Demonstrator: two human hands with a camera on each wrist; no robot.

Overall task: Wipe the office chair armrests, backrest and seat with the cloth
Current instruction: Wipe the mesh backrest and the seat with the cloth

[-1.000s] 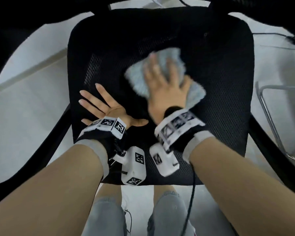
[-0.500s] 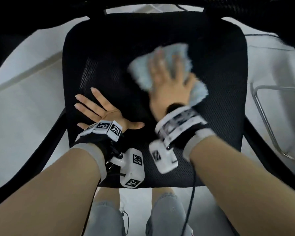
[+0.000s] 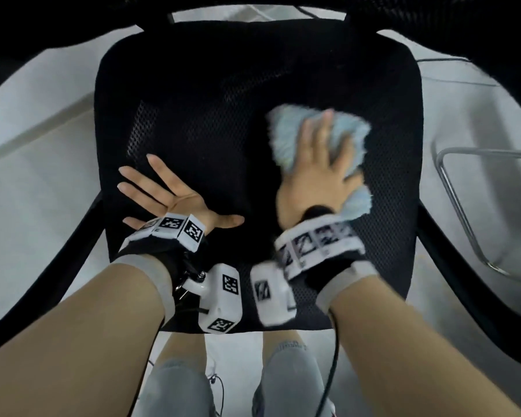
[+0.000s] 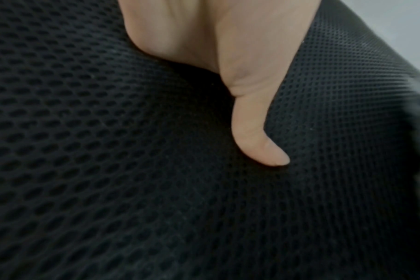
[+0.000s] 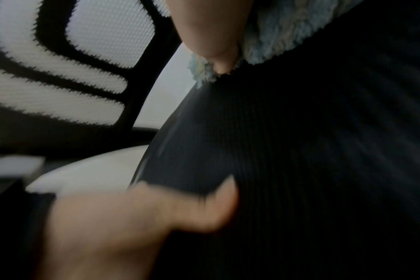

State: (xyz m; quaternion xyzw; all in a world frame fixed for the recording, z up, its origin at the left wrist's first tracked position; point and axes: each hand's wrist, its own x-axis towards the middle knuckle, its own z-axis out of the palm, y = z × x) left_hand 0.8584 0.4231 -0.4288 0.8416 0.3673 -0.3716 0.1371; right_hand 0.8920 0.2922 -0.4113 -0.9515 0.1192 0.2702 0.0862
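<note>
The black mesh seat (image 3: 211, 115) of the office chair fills the head view. A fluffy light blue cloth (image 3: 286, 136) lies on its right half. My right hand (image 3: 316, 173) presses flat on the cloth with straight, spread fingers; the picture of it is blurred. My left hand (image 3: 160, 194) rests flat on the seat's left front part, fingers spread, holding nothing. In the left wrist view my left thumb (image 4: 257, 136) lies on the mesh (image 4: 108, 170). The right wrist view shows the cloth (image 5: 276, 34) under my fingers and the mesh backrest (image 5: 67, 75) beyond.
Black armrest struts run along the left (image 3: 57, 266) and right (image 3: 463, 266) of the seat. A chrome tube frame (image 3: 454, 191) stands on the pale floor at the right. My knees (image 3: 289, 377) are just below the seat's front edge. Thin cables (image 3: 445, 60) lie at the back right.
My right hand has slid the cloth from the seat's middle toward the right side. The left hand has stayed flat in the same spot on the seat.
</note>
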